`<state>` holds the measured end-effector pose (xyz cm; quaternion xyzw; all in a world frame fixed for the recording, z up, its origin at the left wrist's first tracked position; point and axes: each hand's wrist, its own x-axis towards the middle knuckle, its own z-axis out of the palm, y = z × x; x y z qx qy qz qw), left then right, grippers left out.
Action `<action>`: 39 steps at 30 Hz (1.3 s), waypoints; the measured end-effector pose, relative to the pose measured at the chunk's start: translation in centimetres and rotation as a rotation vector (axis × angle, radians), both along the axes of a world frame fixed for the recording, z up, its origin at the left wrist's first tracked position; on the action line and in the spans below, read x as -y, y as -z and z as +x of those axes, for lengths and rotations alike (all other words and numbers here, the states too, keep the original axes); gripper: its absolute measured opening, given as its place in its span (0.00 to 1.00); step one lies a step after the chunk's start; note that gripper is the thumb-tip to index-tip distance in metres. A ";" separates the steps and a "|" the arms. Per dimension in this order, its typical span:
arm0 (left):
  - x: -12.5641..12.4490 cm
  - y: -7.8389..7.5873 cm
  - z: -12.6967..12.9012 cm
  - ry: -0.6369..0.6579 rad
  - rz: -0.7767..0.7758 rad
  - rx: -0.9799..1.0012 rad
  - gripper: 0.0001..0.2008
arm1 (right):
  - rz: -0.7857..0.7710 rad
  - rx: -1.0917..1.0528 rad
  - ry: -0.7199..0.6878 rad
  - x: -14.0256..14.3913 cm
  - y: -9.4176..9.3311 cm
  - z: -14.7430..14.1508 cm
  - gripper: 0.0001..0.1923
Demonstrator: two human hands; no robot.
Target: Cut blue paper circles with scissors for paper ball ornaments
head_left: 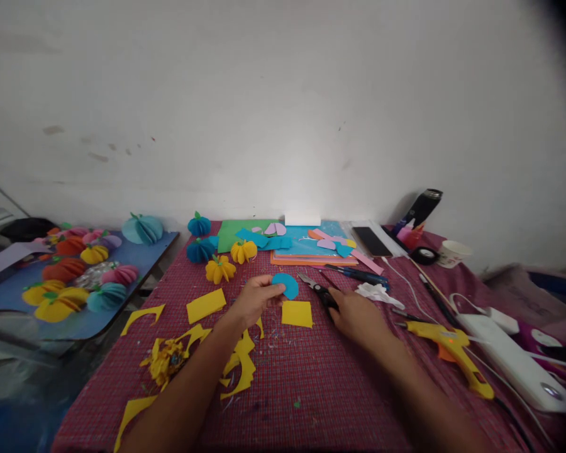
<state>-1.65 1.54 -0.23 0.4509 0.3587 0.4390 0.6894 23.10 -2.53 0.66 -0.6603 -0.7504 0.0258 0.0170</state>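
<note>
Between the thumb and fingers of my left hand (258,296) is a blue paper disc (287,285), held above the table. My right hand (356,314) is closed round the dark handles of a pair of scissors (321,292). Their blades point up and left toward the disc, a small gap apart from it. Just below the disc lies a yellow paper rectangle (297,314), and another yellow rectangle (206,306) rests left of my left hand. Curved yellow offcuts (240,371) are scattered near my left forearm.
Paper pumpkins (220,269) stand at the back left; more fill a blue side table (9,302). Coloured sheets (283,257), a phone (371,241) and a cutter knife (358,275) lie behind my hands. A yellow glue gun (448,349), its cords and a white power strip (514,362) occupy the right.
</note>
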 end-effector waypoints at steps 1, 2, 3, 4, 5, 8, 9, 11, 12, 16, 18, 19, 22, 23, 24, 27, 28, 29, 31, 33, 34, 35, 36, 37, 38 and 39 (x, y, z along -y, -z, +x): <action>0.0 0.1 0.0 -0.013 -0.007 -0.005 0.12 | 0.005 0.019 0.004 0.0 -0.1 -0.1 0.19; 0.0 0.3 0.1 -0.024 -0.015 -0.009 0.13 | 0.015 0.037 0.008 0.1 -0.1 -0.1 0.18; 0.0 0.4 0.2 -0.033 -0.020 -0.009 0.14 | 0.027 0.055 0.011 0.1 -0.2 -0.1 0.18; 0.0 0.5 0.2 -0.039 -0.025 -0.006 0.14 | 0.035 0.071 0.015 0.0 -0.3 0.0 0.18; 0.0 0.5 0.3 -0.046 -0.030 -0.001 0.15 | 0.035 0.085 0.017 0.0 -0.5 0.1 0.18; 0.1 0.6 0.6 -0.075 -0.049 0.026 0.15 | -0.042 0.096 0.013 -0.1 -1.1 0.5 0.19; 0.2 0.6 0.7 -0.088 -0.055 0.034 0.15 | -0.080 0.089 0.011 -0.1 -1.4 0.6 0.19; 0.3 0.7 0.9 -0.117 -0.062 0.048 0.14 | -0.107 0.048 0.011 -0.2 -2.0 0.6 0.17; 0.4 0.7 1.1 -0.127 -0.066 0.053 0.14 | -0.086 -0.004 0.001 -0.4 -2.3 0.3 0.16; 0.8 0.7 1.6 -0.143 -0.069 0.076 0.15 | 0.085 -0.556 -0.147 -1.3 -2.7 -2.4 0.14; 1.0 0.7 1.9 -0.164 -0.077 0.101 0.16 | 0.048 -0.957 -0.183 -2.0 -2.3 -4.2 0.14; 1.2 0.7 2.1 -0.174 -0.086 0.117 0.16 | -0.014 -1.136 -0.183 -2.2 -2.0 -5.0 0.15; 1.6 0.7 2.7 -0.201 -0.140 0.166 0.15 | -0.141 -1.502 -0.107 -2.6 -0.8 -6.4 0.15; 1.7 0.7 2.9 -0.195 -0.151 0.181 0.15 | -0.152 -1.558 -0.080 -2.6 -0.4 -6.5 0.15; 1.8 0.8 3.1 -0.192 -0.161 0.195 0.15 | -0.154 -1.585 -0.062 -2.5 0.0 -6.5 0.14; 2.0 1.0 3.5 -0.184 -0.193 0.217 0.14 | -0.150 -1.569 -0.046 -2.2 0.9 -6.1 0.13; 2.0 1.0 3.6 -0.184 -0.205 0.218 0.14 | -0.146 -1.557 -0.040 -2.1 1.1 -5.9 0.13; 2.0 1.1 3.6 -0.185 -0.215 0.217 0.14 | -0.144 -1.548 -0.033 -2.1 1.2 -5.8 0.14; 2.0 1.2 3.6 -0.178 -0.214 0.211 0.14 | -0.145 -1.542 -0.017 -2.0 1.3 -5.7 0.14; 1.9 1.2 3.6 -0.172 -0.194 0.192 0.14 | -0.148 -1.534 -0.006 -2.0 1.3 -5.7 0.14; 1.8 1.2 3.5 -0.172 -0.180 0.181 0.14 | -0.145 -1.529 -0.002 -2.0 1.3 -5.7 0.14; 1.8 1.2 3.5 -0.176 -0.169 0.171 0.14 | -0.141 -1.527 0.003 -2.0 1.2 -5.7 0.14; 1.8 1.1 3.4 -0.182 -0.161 0.163 0.15 | -0.138 -1.530 0.011 -2.0 1.2 -5.7 0.15; 1.7 1.1 3.3 -0.188 -0.157 0.158 0.15 | -0.135 -1.538 0.020 -2.0 1.2 -5.7 0.15; 1.7 1.0 3.3 -0.193 -0.155 0.154 0.15 | -0.132 -1.551 0.033 -2.0 1.3 -5.7 0.15; 1.7 1.0 3.2 -0.196 -0.154 0.150 0.16 | -0.130 -1.568 0.047 -2.0 1.3 -5.7 0.15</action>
